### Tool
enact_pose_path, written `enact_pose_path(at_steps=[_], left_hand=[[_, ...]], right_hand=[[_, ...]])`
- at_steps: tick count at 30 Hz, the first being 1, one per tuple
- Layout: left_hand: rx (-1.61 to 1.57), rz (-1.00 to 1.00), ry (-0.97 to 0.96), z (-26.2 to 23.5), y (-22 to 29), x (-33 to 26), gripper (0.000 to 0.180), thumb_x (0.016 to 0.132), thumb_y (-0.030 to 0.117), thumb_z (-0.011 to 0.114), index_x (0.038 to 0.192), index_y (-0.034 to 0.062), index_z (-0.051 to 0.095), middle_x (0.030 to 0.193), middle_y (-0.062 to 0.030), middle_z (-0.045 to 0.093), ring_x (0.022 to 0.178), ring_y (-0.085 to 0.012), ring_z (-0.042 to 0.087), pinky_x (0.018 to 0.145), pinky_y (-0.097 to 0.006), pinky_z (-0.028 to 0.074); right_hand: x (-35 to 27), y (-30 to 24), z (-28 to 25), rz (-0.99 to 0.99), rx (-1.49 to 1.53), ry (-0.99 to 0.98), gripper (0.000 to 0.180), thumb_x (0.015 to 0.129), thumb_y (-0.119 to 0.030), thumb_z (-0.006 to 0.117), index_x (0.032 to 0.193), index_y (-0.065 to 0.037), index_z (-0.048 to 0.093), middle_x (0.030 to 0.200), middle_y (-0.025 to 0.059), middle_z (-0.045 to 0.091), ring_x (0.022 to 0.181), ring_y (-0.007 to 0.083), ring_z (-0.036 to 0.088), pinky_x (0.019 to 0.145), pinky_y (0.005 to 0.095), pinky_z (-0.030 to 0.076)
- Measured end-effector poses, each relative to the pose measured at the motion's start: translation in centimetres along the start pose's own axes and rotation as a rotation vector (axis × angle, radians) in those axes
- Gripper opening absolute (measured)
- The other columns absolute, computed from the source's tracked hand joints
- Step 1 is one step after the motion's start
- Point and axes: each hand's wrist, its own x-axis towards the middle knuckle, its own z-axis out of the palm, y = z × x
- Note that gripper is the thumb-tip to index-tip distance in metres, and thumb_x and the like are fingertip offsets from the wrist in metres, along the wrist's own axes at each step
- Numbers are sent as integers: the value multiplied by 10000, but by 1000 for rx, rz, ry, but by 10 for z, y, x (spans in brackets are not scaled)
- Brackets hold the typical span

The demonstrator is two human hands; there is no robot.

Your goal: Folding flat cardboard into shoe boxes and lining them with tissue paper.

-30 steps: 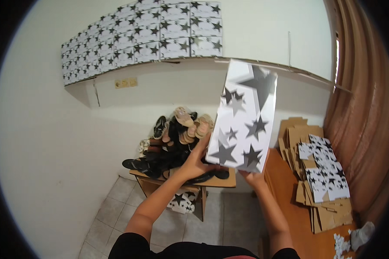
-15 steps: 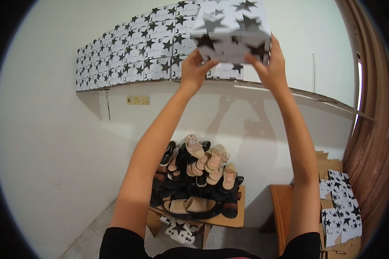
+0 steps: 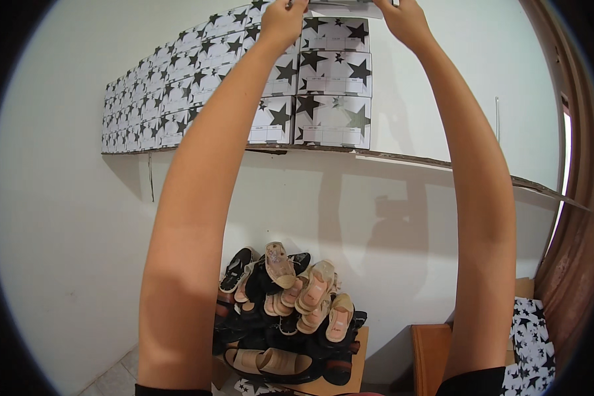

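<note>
Both my arms reach up to the top edge of the head view. Between my hands is a star-printed shoe box (image 3: 342, 9), of which just a strip shows, the rest lying above the picture. My left hand (image 3: 284, 24) grips its left side and my right hand (image 3: 404, 24) its right side, the fingers partly cut off. Directly below stands a column of white shoe boxes (image 3: 333, 74) with black stars, on a wall shelf (image 3: 409, 160). More matching boxes (image 3: 168, 96) fill the shelf to the left, partly behind my left forearm.
A heap of black and beige shoes (image 3: 290, 297) covers a small wooden table (image 3: 356, 366) below the shelf. To the right are a brown wooden piece of furniture (image 3: 429, 350), flat star-printed cardboard (image 3: 533, 343) and a brown curtain (image 3: 574, 231).
My hands have lifted the shoe box higher, mostly out of the picture. The column of boxes beneath it is now uncovered. The view has shifted, so the shelf and shoes appear lower.
</note>
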Motion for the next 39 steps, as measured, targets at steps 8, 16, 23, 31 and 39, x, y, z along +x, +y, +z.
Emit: enact_pose_path(at_steps=[8,16,23,31,39], left_hand=[[420,140,224,10,-18,31,462,839,420,531,929,-25,616,861,-226,639,836,-352,614,745,-395,461],[236,178,75,17,-22,39,471,724,287,655,1079,-13,581,1027,-185,633,957,-262,599,841,-323,455],[346,292,144,24,-51,55,638,703,297,666,1206,-47,477,1135,-220,572,1055,-271,557,904,-342,428],[871,139,-78,41,-72,47,831,745,496,575,1378,43,285,1415,-208,285,1283,-404,291,1044,-444,284],[937,68,-150,51,-56,19,833,801,561,486,1386,16,251,1469,-130,206,1334,-389,183,1050,-578,168]], right_hand=[[26,39,20,23,-366,136,471,783,-222,658,1184,-14,523,988,217,621,904,320,604,795,367,464],[52,53,45,108,-366,256,253,818,-220,595,992,-37,592,966,222,617,921,323,593,799,382,461],[55,84,64,155,-484,214,294,830,-230,492,1020,-30,596,989,220,620,956,354,583,838,392,449],[40,116,61,203,-704,-208,598,818,-455,474,1149,40,528,1135,285,541,1082,381,521,907,381,426],[1,83,65,379,-755,-340,907,774,-643,471,1391,-21,239,1359,291,316,1278,419,292,1057,519,197]])
